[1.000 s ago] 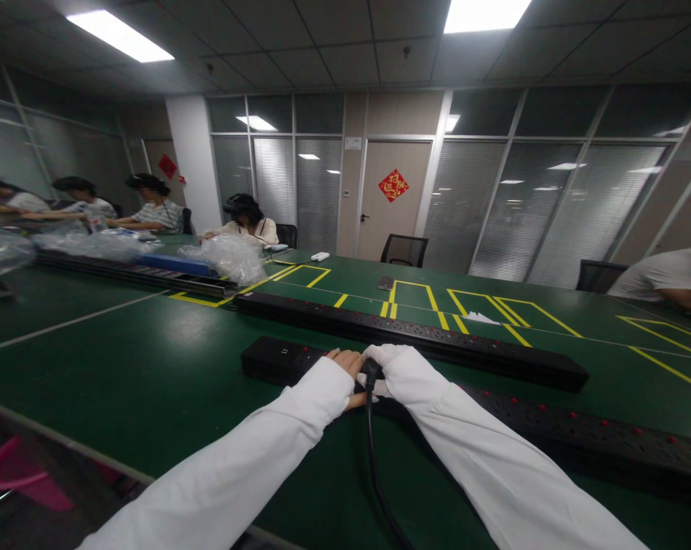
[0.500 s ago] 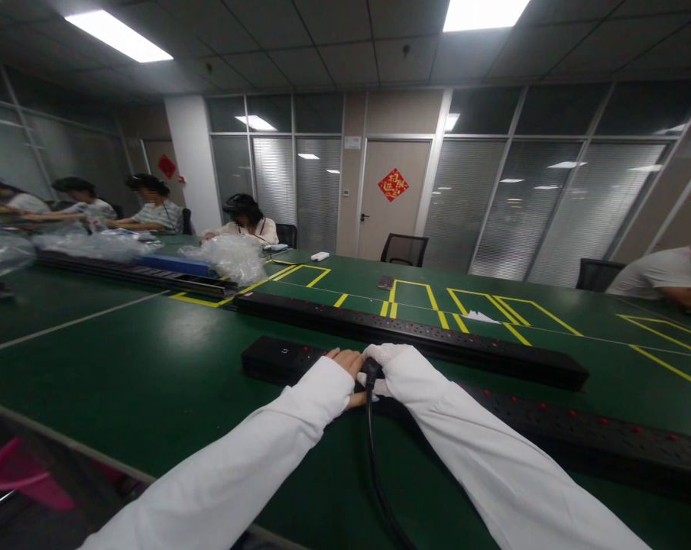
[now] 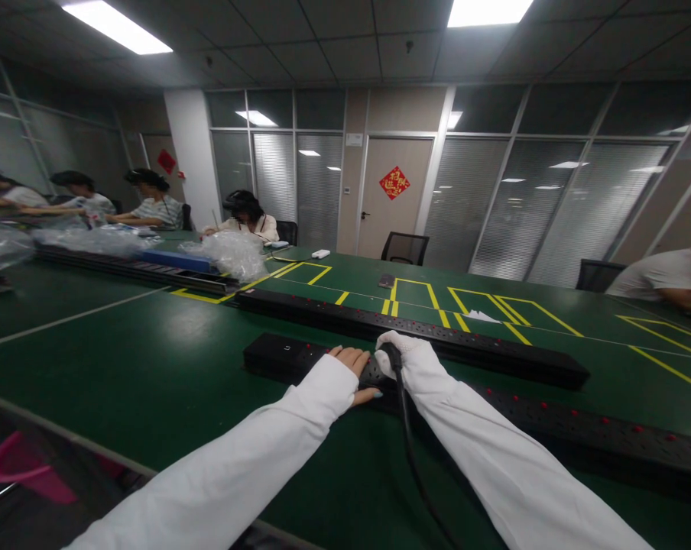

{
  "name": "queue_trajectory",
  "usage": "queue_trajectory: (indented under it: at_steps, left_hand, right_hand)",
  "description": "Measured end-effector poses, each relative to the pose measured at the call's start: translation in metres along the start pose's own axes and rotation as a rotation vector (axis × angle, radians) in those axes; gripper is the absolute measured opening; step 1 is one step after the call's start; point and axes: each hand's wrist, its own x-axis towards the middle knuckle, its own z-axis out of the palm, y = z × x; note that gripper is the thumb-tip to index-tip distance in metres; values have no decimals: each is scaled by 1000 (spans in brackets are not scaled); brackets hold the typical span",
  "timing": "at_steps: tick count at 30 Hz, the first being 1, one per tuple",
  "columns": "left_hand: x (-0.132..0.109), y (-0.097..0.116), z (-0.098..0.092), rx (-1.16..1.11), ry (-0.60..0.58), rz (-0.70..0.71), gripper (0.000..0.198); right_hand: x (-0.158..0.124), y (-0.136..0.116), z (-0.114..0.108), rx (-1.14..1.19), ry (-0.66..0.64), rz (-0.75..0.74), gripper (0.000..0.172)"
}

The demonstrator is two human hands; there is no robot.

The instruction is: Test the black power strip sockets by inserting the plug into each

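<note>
A long black power strip [image 3: 575, 428] with red dots along its top lies slantwise on the green table. My bare left hand [image 3: 352, 365] grips it near its left end, fingers over the top and thumb on the near side. In my white-gloved right hand [image 3: 408, 347], a black plug [image 3: 391, 354] is held just right of the left hand, over the strip. Its black cable [image 3: 413, 451] hangs down toward me. The plug's pins are hidden, so I cannot tell whether it sits in a socket. My right sleeve covers part of the strip.
A second black power strip [image 3: 414, 330] lies just behind. Clear plastic wrap [image 3: 231, 256] and a blue box [image 3: 176, 261] are at the left. Yellow tape [image 3: 414, 283] marks the table [image 3: 150, 367]. Other people sit along the far left side and at the right. A pink bin [image 3: 27, 467] stands below.
My right hand has moved a little to the right with the plug, away from my left hand. A piece of the strip's socket face now shows between them. My left hand stays on the strip.
</note>
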Motion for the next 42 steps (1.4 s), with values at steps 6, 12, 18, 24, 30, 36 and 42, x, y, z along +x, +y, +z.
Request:
queue_trajectory:
  at_steps: [6, 12, 18, 24, 30, 36, 42]
  left_hand:
    - [0, -2, 3, 12, 7, 15, 64]
    - [1, -4, 8, -2, 19, 6, 65]
    - [4, -5, 6, 10, 5, 24, 64]
    - [8, -6, -1, -7, -45, 66, 65]
    - [14, -8, 3, -53, -156, 34, 73]
    - [14, -10, 24, -97, -194, 46, 73]
    - [8, -7, 21, -103, -89, 32, 78]
  right_hand:
    - [-12, 19, -9, 127, 16, 262, 26]
    - [-18, 25, -11, -1, -63, 251, 28]
    - [-12, 19, -6, -174, -131, 90, 33]
    - [-16, 19, 1, -397, -93, 0, 30]
    - [-20, 21, 2, -493, -104, 18, 24]
    - [-19, 19, 6, -540, -95, -138, 27]
    - [-19, 16, 9, -573, -25, -138, 36]
